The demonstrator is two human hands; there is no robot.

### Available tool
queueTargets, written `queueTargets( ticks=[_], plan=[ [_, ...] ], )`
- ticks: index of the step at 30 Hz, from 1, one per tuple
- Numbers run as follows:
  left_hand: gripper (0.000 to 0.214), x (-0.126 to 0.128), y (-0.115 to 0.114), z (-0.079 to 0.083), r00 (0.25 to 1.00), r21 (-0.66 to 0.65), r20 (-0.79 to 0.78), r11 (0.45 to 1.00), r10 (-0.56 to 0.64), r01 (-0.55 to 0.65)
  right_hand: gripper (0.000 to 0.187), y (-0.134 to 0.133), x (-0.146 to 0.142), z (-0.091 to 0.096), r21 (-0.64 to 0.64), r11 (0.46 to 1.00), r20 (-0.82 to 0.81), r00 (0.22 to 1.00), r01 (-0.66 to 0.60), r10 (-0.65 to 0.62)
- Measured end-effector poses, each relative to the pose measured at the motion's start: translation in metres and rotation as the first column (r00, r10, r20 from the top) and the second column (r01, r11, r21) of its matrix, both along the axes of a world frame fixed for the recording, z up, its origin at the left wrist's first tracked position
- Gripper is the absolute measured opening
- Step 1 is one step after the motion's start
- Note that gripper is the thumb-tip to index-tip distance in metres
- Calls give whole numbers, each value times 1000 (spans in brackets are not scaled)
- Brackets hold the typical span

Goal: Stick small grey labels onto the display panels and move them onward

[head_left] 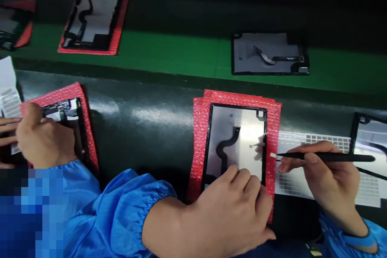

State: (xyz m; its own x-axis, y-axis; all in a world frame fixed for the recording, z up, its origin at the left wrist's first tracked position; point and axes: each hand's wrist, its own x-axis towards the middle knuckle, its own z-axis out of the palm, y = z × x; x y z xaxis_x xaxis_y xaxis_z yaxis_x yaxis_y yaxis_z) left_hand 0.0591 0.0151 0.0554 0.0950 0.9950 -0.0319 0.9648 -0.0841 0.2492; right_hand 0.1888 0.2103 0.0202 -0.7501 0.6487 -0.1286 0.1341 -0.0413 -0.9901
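In front of me a tablet-like display panel (242,141) lies face down on red bubble-wrap pouches (199,137). Its silvery back has a black, curved ribbon cable (225,147). My left hand (232,209) is curled over the panel's near edge, its fingertips partly hidden. My right hand (332,177) grips black tweezers (326,156) with a small white sticker (273,155) at the tip. That sticker is just beside the panel's right edge, above the red pouch. Beneath my right hand lies a sheet of gridded white stickers (329,142).
Another panel (269,54) lies on the green shelf (181,54), with one on a red pouch (93,20) to its left. A further panel (373,137) is at the right edge. At left, a co-worker's hand (48,139) rests by a device on red wrap.
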Motion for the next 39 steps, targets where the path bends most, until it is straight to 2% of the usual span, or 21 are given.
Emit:
queueTargets(
  ticks=[2,4,5,8,10,12,19,22,24,28,33,35,39],
  plan=[
    [76,-5,-8,0,993,-95,-91,992,71,-79,18,-17,-28,-1,-5,999,7,999,-32,32],
    [97,-10,-13,-9,971,-162,-205,974,121,-155,24,-34,-55,-6,-6,998,28,997,-69,69],
    [101,-12,-14,-14,965,-181,-229,968,128,-171,26,-41,-67,-9,-7,996,41,995,-90,91],
    [83,-19,-16,-33,976,-156,-144,971,161,-183,32,-56,-92,-19,-17,990,70,987,-141,142],
    [68,-21,-17,-42,973,-128,-71,966,218,-226,33,-60,-100,-25,-23,985,98,980,-170,172],
    [64,-21,-19,-47,960,-129,-35,951,277,-279,32,-60,-101,-28,-30,981,132,972,-190,192],
    [80,-7,-15,-56,895,-163,75,891,440,-425,26,-60,-100,-28,-42,976,159,963,-213,217],
    [77,-2,-14,-60,859,-187,138,864,494,-467,25,-61,-103,-26,-32,974,153,962,-223,226],
    [79,-3,-17,-62,855,-195,146,862,497,-468,24,-61,-104,-25,-16,973,151,962,-230,230],
    [98,-13,-28,-65,855,-172,162,867,493,-468,21,-59,-104,-25,14,971,153,960,-239,234],
    [98,-28,-25,-56,894,-152,164,906,417,-395,22,-58,-104,-25,49,970,174,958,-240,228],
    [92,-32,-20,-51,925,-141,165,937,341,-321,22,-58,-105,-25,28,969,172,956,-246,237],
    [62,-39,-12,-45,958,-113,161,969,237,-221,17,-57,-103,-25,-52,978,121,971,-202,207]
  ],
)
